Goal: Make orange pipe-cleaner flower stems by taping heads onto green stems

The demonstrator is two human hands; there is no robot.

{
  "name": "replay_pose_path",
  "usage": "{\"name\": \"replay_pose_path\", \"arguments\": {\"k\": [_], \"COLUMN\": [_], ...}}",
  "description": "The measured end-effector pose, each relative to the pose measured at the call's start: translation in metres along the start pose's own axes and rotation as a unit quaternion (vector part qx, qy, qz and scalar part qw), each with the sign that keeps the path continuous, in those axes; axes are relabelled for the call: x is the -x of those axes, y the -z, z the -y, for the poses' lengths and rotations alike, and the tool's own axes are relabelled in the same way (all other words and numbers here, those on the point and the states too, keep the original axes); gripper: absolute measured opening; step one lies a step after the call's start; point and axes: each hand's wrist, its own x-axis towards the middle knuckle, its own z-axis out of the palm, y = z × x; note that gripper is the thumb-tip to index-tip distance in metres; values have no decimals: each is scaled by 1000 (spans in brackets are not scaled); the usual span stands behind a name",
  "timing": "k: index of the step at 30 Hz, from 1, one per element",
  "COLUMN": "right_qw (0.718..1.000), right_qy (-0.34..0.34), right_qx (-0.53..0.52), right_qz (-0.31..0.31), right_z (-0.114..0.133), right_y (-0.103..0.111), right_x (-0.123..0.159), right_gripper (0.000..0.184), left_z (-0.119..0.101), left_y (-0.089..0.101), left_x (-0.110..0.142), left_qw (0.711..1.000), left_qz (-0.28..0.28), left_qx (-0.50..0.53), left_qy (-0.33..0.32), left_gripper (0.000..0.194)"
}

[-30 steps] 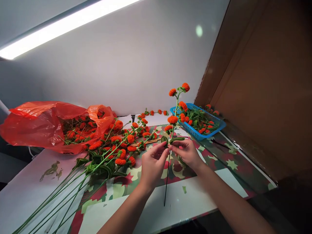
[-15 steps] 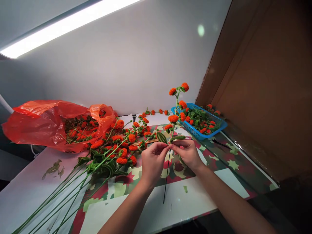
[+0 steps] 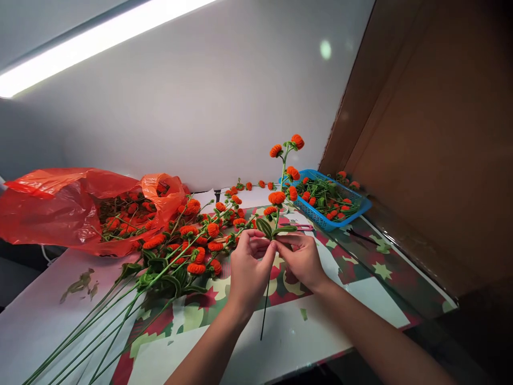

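Both hands pinch one upright artificial flower stem with orange pompom blooms and two green leaves. My left hand grips the stem just below the leaves, fingers curled. From the other side, my right hand pinches the same spot with thumb and fingertips. The stem's lower end hangs above the table edge.
A pile of finished long-stemmed orange flowers lies to the left. A red plastic bag of flower parts sits at far left. A blue basket with more blooms stands at back right beside a brown cardboard wall. The table has a patterned cloth.
The held stem and both hands have shifted slightly left and the stem has tilted a little; the grip stays at the leaves.
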Motion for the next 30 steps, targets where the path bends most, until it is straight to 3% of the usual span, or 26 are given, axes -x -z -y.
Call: {"name": "replay_pose_path", "arguments": {"k": [4, 9, 14, 22, 30], "right_qw": [995, 993, 999, 993, 992], "right_qy": [60, 76, 38, -36, -44], "right_qx": [80, 95, 29, -103, -110], "right_qz": [-7, -1, -4, 44, 45], "right_z": [3, 5, 12, 14, 16], "right_y": [-3, -2, 3, 12, 10], "right_x": [1, 2, 0, -5, -6], "right_gripper": [20, 19, 18, 14, 14], "left_z": [-3, 1, 6, 3, 3], "left_y": [0, 1, 3, -5, -5], "left_x": [-1, 0, 4, 6, 9], "left_qw": [1000, 998, 996, 994, 998], "left_qz": [-7, 1, 37, 8, -9], "left_qx": [24, 55, 77, 111, 66], "left_qy": [16, 34, 29, 22, 6], "left_gripper": [30, 30, 24, 26, 23]}}
